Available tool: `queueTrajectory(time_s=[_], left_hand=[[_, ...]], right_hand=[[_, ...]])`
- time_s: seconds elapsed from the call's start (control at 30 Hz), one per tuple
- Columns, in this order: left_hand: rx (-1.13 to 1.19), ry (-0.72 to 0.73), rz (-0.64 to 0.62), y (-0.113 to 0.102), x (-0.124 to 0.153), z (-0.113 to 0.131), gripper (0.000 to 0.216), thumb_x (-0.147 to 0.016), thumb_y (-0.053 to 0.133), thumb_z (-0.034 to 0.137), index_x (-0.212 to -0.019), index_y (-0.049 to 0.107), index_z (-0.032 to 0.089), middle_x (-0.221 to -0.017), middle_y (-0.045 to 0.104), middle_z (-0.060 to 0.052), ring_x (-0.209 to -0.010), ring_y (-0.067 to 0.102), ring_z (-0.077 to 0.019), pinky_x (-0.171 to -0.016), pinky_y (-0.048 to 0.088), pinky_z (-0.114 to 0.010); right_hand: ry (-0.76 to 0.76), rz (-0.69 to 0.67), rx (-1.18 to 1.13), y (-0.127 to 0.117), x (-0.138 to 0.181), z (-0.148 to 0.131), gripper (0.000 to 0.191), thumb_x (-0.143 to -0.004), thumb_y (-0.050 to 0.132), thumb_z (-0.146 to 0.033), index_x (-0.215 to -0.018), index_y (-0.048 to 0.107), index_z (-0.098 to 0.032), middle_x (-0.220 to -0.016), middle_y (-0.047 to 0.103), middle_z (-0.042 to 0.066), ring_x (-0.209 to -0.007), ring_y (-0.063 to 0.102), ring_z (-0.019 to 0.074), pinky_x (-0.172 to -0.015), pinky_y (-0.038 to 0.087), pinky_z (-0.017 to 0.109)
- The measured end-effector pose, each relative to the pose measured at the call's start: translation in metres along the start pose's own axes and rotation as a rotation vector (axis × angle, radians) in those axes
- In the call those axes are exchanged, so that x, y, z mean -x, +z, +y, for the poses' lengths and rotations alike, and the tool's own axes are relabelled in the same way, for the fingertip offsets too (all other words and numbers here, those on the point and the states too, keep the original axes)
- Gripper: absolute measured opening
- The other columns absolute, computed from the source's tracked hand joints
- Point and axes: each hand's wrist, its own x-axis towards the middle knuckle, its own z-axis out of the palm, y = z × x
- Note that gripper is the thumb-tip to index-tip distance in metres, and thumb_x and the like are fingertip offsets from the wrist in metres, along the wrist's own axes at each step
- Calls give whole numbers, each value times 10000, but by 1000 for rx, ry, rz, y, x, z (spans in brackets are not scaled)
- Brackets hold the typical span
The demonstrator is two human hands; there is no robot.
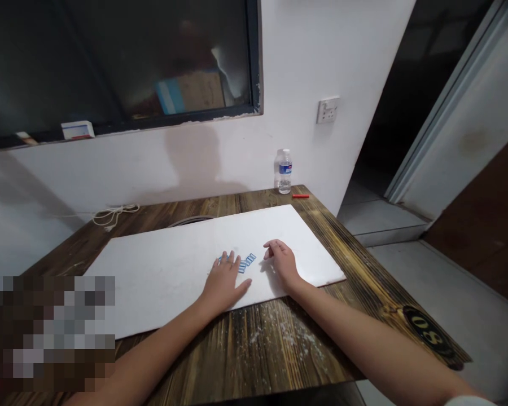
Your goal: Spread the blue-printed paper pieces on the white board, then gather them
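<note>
My left hand [223,282] lies palm down near the front edge of the white board [152,270], its fingers spread and the thumb out to the side. It partly covers a small cluster of blue-and-white striped pieces [246,263]; whether they are loose or printed on the board I cannot tell. To the right of that cluster, my right hand [281,262] hovers just over the board and casts a shadow on it. Its fingers are loosely bent and apart from one another, with nothing visible in them.
The board lies on a dark wooden table [279,349]. At the back right stand a water bottle [284,172] and a red stick-like object [300,196]. A white cable [110,214] is coiled at the back left. A blurred patch hides the lower left.
</note>
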Motion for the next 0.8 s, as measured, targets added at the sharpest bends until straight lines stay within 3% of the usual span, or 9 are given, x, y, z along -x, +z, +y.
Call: queueTrajectory(time_s=[0.1, 0.2, 0.3, 0.37, 0.5, 0.6, 0.7, 0.8], left_hand=[[37, -58, -50, 4, -17, 13, 890, -823, 477, 713, -1517, 311, 182, -1597, 152, -179, -1453, 50, -467, -1112, 120, -678], [115, 3, -69, 3, -38, 21, 844, -825, 499, 700, -1506, 329, 231, -1603, 155, -158, -1463, 43, -445, -1098, 78, -706], [268, 225, -35, 0, -48, 24, 488, -922, 511, 484, -1364, 524, 278, -1519, 407, -92, -1450, 250, -330, -1137, 177, -608], [374, 398, 21, -1, -46, 24, 294, -963, 474, 342, -1183, 654, 267, -1317, 619, -62, -1339, 446, -249, -1104, 321, -494], [303, 573, 176, -3, -24, 16, 254, -965, 482, 289, -916, 722, 220, -956, 728, -60, -996, 639, -202, -900, 476, -385], [123, 537, 259, -4, 1, 3, 263, -962, 465, 254, -915, 721, 222, -900, 731, -59, -929, 651, -214, -828, 501, -389], [33, 380, 282, -5, 23, -10, 274, -927, 465, 205, -1058, 705, 220, -1093, 721, -76, -1053, 636, -240, -914, 495, -423], [-36, 141, 228, -6, 31, -18, 352, -912, 482, 315, -1193, 656, 193, -1289, 636, -112, -1220, 559, -294, -1017, 439, -469]], right_hand=[[-9, -16, 19, -1, 0, -1, 264, -839, 510, -407, -750, 655, -206, -572, 586, -21, -572, 527, 132, -582, 398, 249], [-15, -21, 9, -2, 0, -1, 259, -835, 511, -405, -748, 654, -206, -567, 581, -25, -574, 528, 134, -594, 405, 254], [-6, -16, -41, -2, 0, 1, 240, -821, 526, -404, -744, 642, -208, -562, 573, -31, -572, 533, 138, -594, 411, 257], [9, -21, -74, -2, 0, 1, 240, -816, 532, -416, -745, 630, -208, -557, 566, -34, -560, 528, 138, -577, 409, 257], [4, -17, -40, -3, 0, 1, 258, -826, 524, -422, -748, 636, -204, -559, 570, -27, -546, 516, 129, -564, 396, 248], [-9, -13, -10, -3, -1, 1, 273, -832, 516, -431, -748, 644, -205, -565, 575, -17, -556, 527, 135, -565, 397, 250], [-5, -16, 15, -3, -1, 1, 274, -830, 514, -433, -749, 647, -208, -570, 577, -9, -562, 531, 144, -552, 392, 254], [6, -22, 20, -2, 0, -1, 267, -831, 509, -422, -749, 649, -211, -569, 575, -10, -566, 527, 144, -548, 384, 252]])
